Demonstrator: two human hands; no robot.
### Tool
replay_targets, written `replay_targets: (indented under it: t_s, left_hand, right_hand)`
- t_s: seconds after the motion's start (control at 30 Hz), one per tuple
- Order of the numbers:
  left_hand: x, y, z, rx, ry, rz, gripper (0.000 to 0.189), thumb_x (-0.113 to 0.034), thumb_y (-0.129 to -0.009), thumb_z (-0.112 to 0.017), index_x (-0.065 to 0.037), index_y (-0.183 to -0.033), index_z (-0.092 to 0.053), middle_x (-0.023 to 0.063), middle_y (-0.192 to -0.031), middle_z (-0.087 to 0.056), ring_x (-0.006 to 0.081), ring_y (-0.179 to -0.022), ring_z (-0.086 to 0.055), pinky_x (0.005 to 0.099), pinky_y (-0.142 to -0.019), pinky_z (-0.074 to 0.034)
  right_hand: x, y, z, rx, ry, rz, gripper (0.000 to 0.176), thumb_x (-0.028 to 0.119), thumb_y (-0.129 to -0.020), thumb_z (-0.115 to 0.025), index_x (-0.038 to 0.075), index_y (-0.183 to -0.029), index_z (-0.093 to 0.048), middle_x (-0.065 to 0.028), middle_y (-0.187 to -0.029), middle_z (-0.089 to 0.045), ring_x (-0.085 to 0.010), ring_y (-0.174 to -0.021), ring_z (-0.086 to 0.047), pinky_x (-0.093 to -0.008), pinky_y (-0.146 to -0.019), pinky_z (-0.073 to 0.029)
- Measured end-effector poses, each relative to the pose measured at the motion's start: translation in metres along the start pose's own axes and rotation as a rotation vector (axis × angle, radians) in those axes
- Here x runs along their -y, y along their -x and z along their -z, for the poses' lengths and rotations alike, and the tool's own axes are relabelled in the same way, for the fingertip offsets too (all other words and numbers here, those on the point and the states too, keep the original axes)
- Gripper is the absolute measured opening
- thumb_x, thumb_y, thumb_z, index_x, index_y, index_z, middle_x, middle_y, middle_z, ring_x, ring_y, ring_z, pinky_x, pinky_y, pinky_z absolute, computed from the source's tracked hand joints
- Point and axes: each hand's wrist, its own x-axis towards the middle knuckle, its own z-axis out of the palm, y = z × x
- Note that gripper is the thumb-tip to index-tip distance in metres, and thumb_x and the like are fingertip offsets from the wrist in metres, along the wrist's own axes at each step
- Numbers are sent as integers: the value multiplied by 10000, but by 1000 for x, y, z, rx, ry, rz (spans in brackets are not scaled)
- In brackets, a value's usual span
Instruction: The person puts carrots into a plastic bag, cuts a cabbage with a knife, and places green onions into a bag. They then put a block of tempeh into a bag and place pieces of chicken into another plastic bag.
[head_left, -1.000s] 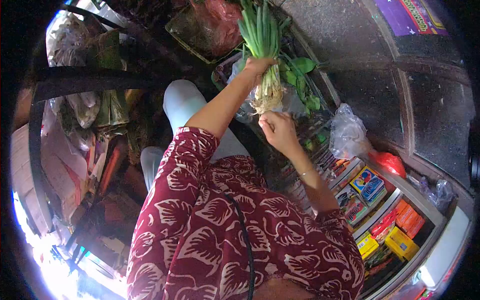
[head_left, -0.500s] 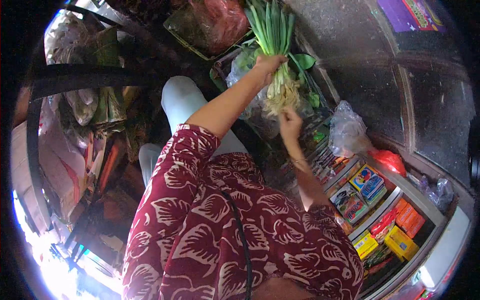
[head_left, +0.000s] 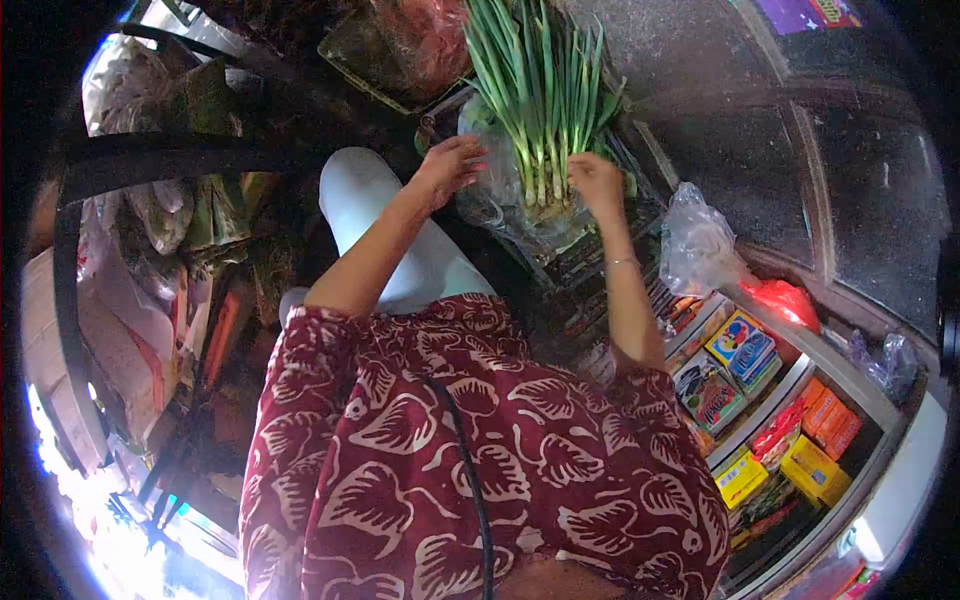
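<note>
A bunch of green spring onions (head_left: 540, 105) lies fanned out, leaves pointing away from me, its pale stalks and roots nearest me. Beneath and beside it is clear plastic (head_left: 488, 160). My left hand (head_left: 453, 170) hovers to the left of the stalks, its fingers loosely bent and apart, holding nothing. At the right edge of the bunch is my right hand (head_left: 598, 185), with fingers curled together close to the outer stalks. Whatever may be between those fingertips is hidden.
Right of my right arm hangs a clear plastic bag (head_left: 695, 240) next to a red bag (head_left: 785, 302). Shelves with small boxes (head_left: 742, 350) and yellow packs (head_left: 815, 470) stand at lower right. A crate with red plastic (head_left: 430, 45) sits at the back; bundled goods (head_left: 215, 150) are on the left.
My left hand has let go of the spring onions and drawn back to the left. The bunch has gone from held together to spread out lying down. My right hand has risen beside it.
</note>
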Motion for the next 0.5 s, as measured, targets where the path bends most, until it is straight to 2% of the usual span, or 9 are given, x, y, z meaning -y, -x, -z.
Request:
replay_targets:
  t_s: [0.03, 0.1, 0.13, 0.17, 0.23, 0.27, 0.3, 0.4, 0.5]
  left_hand:
    - [0, 8, 7, -23, 32, -20, 312, -188, -880, -497, -80, -1172, -474, 45, -1027, -588, 152, -849, -572, 298, -782, -435]
    - [-1, 29, 14, -52, 67, -20, 304, -184, -879, -496, -85, -1165, -480, 39, -1028, -586, 154, -854, -571, 298, -778, -436]
    - [0, 37, 18, -78, 100, -12, 295, -180, -877, -496, -89, -1158, -487, 33, -1029, -584, 156, -860, -570, 297, -774, -437]
    - [3, 43, 21, -84, 101, -18, 295, -180, -877, -496, -89, -1158, -487, 33, -1029, -584, 156, -860, -570, 297, -774, -437]
    - [12, 49, 21, -74, 153, -18, 288, -180, -875, -499, -91, -1148, -494, 23, -1039, -583, 151, -865, -568, 304, -786, -432]
    - [16, 49, 19, -31, 158, -5, 288, -196, -875, -506, -95, -1145, -498, 23, -1055, -580, 147, -878, -566, 314, -807, -419]
    - [19, 47, 15, -30, 161, -13, 288, -196, -875, -506, -95, -1145, -498, 23, -1055, -580, 147, -878, -566, 314, -807, -419]
    - [23, 48, -12, 127, 32, -23, 345, -264, -878, -523, -111, -1184, -481, 29, -1075, -573, 153, -974, -531, 313, -812, -405]
    - [18, 48, -43, 137, 24, 46, 436, -307, -857, -560, -95, -1222, -454, 29, -1126, -547, 188, -1026, -516, 353, -877, -368]
  right_hand:
    - [-15, -5, -14, -1, -1, 5, 273, 146, -760, -628, -19, -975, -591, -135, -829, -634, -209, -757, -618, -316, -681, -473]
    - [-50, -13, -43, -188, 439, 187, 247, 174, -745, -639, -26, -887, -608, -145, -791, -630, -259, -735, -609, -337, -670, -472]
    - [-45, -10, -47, -151, 427, 129, 237, 178, -726, -651, -28, -829, -592, -155, -779, -624, -301, -709, -591, -371, -643, -463]
    - [-33, -7, -45, -147, 424, 136, 237, 178, -726, -651, -28, -829, -592, -155, -779, -624, -301, -709, -591, -371, -643, -463]
    - [-18, -1, -32, 14, 494, -43, 245, 226, -711, -683, 15, -767, -572, -114, -661, -591, -263, -629, -563, -374, -619, -453]
    - [-23, 0, -31, -47, 283, 77, 253, 214, -718, -690, 18, -754, -533, -76, -648, -561, -193, -578, -515, -328, -566, -421]
    - [-24, 0, -27, -48, 285, 85, 253, 214, -718, -690, 18, -754, -533, -76, -648, -561, -193, -578, -515, -328, -566, -421]
    - [-6, 22, -18, 15, -55, 157, 254, 204, -737, -683, 0, -840, -571, -67, -718, -586, -149, -658, -548, -294, -618, -440]
    - [26, 50, -25, 109, 19, 263, 271, 214, -765, -674, 2, -896, -565, -53, -754, -587, -143, -675, -561, -274, -592, -452]
